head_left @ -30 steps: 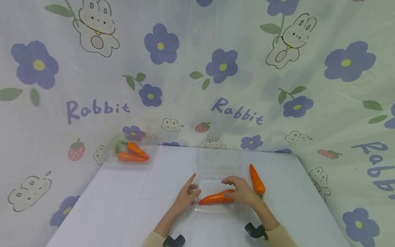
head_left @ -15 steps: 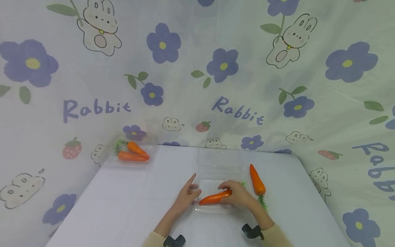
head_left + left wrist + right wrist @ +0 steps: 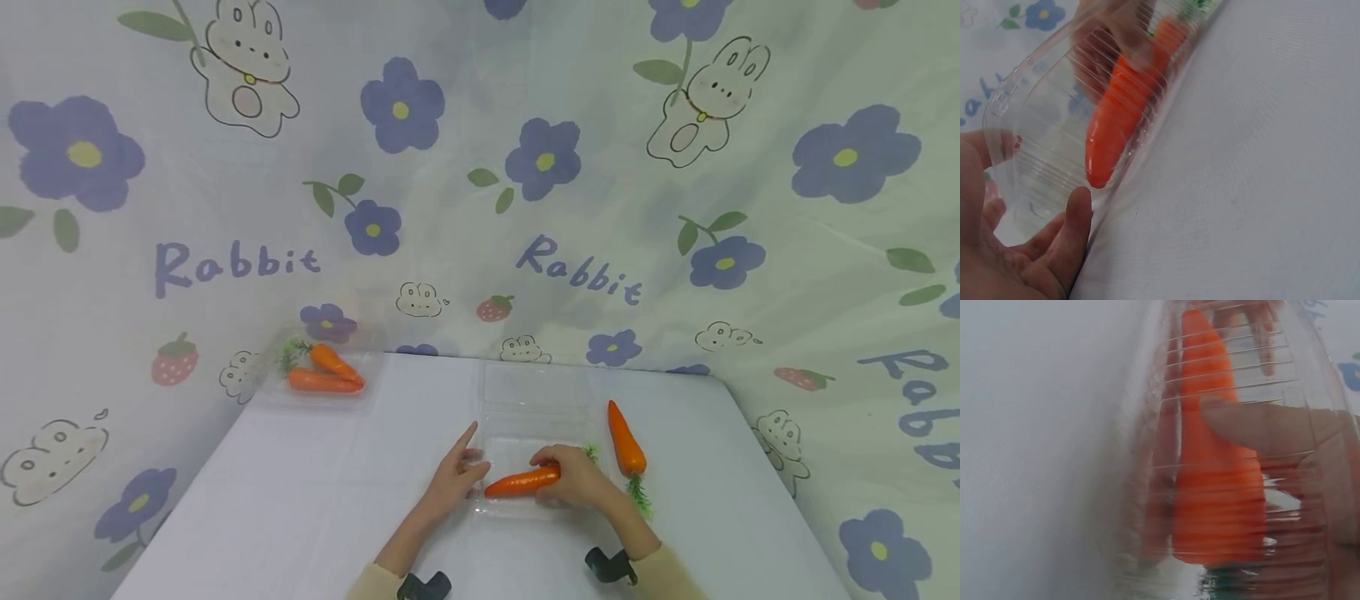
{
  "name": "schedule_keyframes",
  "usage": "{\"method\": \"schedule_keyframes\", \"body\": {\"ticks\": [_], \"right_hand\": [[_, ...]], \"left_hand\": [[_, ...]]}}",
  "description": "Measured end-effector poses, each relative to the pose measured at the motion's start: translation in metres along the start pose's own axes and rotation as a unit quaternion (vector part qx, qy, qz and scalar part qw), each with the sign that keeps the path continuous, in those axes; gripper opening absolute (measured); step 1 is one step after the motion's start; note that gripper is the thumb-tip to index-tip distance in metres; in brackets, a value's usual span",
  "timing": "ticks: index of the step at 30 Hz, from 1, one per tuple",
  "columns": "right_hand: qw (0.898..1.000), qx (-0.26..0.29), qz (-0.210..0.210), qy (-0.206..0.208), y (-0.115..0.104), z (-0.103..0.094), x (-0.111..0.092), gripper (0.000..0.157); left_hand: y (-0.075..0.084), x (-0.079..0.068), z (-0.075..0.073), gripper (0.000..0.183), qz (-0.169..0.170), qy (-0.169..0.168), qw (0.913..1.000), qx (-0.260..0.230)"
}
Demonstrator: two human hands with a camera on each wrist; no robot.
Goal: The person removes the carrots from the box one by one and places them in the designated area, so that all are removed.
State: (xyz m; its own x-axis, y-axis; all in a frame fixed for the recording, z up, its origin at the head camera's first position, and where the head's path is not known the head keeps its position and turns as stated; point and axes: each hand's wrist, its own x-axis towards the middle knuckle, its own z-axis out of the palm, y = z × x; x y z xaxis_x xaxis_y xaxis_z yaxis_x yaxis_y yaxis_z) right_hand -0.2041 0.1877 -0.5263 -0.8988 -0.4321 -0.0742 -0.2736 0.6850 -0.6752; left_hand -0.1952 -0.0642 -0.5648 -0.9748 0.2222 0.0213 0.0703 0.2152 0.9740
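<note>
An orange carrot (image 3: pixel 517 483) with green leaves lies inside a clear plastic box (image 3: pixel 510 450) at the front middle of the table. My right hand (image 3: pixel 579 477) reaches into the box and grips the carrot's thick end; the thumb (image 3: pixel 1235 419) lies along it in the right wrist view, seen through the ribbed wall. At the box's left side, my left hand (image 3: pixel 452 479) touches the wall with fingers spread. Its thumb (image 3: pixel 1075 209) points up near the carrot's tip in the left wrist view.
The box's clear lid (image 3: pixel 532 387) lies folded back behind it. Another carrot (image 3: pixel 626 440) with leaves lies on the white table (image 3: pixel 720 500) to the right. Two carrots (image 3: pixel 326 379) sit in another clear box (image 3: pixel 367 400) at the back left, before a rabbit-print curtain (image 3: pixel 450 250).
My right hand has settled lower over the carrot and closed round it, shifting slightly left, so more of the other carrot's leaves show. My left hand has stayed in place.
</note>
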Motion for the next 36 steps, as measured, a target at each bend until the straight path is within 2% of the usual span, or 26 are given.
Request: {"method": "schedule_keyframes", "body": {"ticks": [9, 14, 24, 31, 36], "right_hand": [[1.0, 0.011, 0.007, -0.002, 0.005, 0.004, 0.0, 0.034], [1.0, 0.013, -0.002, -0.002, 0.007, 0.005, 0.001, 0.033], [1.0, 0.006, 0.001, -0.001, 0.005, 0.003, 0.0, 0.032], [1.0, 0.014, 0.001, 0.021, -0.002, -0.004, -0.004, 0.034], [0.998, -0.03, -0.011, 0.062, -0.006, -0.014, -0.008, 0.038]], "left_hand": [[-0.003, 0.0, 0.001, 0.071, 0.0, 0.001, 0.9999, 0.013], [-0.001, -0.001, 0.001, 0.071, 0.003, 0.0, 1.0, 0.006], [-0.003, -0.001, 0.001, 0.07, 0.002, -0.001, 0.9999, 0.01], [0.001, -0.002, 0.0, 0.071, 0.001, -0.005, 1.0, -0.005], [0.001, -0.001, 0.0, 0.07, -0.004, -0.004, 0.9999, -0.009]]}}
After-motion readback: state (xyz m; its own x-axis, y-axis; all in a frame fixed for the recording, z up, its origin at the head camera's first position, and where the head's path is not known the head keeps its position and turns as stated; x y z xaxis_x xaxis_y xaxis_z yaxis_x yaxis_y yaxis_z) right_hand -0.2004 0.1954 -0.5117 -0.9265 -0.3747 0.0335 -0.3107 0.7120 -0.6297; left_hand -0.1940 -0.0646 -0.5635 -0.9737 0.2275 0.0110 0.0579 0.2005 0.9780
